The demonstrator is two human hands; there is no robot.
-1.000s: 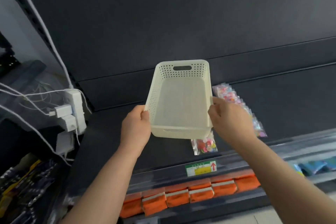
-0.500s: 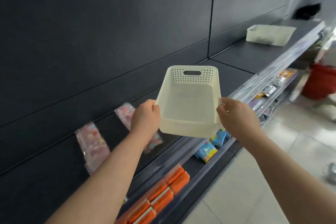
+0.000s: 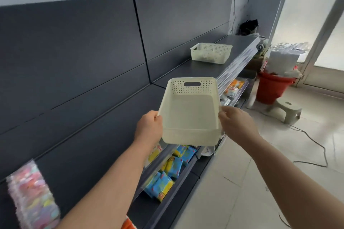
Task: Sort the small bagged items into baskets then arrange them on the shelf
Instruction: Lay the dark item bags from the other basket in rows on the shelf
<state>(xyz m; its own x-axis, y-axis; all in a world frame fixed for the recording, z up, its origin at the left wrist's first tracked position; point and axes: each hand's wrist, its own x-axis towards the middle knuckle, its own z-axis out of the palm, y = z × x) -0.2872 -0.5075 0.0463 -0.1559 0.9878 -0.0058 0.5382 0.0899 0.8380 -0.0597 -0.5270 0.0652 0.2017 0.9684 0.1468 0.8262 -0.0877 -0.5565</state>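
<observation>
I hold an empty cream perforated basket point(image 3: 189, 117) in the air above the front edge of the dark shelf point(image 3: 104, 128). My left hand point(image 3: 149, 126) grips its left rim and my right hand point(image 3: 235, 123) grips its right rim. A second cream basket point(image 3: 211, 53) stands farther along the same shelf, to the right. A row of small clear bags with pastel pieces point(image 3: 32, 195) lies on the shelf at the lower left, blurred.
The lower shelf holds blue-and-yellow packets point(image 3: 167, 174) and, farther on, orange-and-white packets point(image 3: 233, 87). On the tiled floor to the right stand a red bucket point(image 3: 272, 88) with bags on top, a grey step stool point(image 3: 287, 110) and a loose cable point(image 3: 316, 147).
My view has swung right along the shelf, carrying the basket with both hands. The pastel bags have slid to the lower left and the far basket, bucket and stool have come into view.
</observation>
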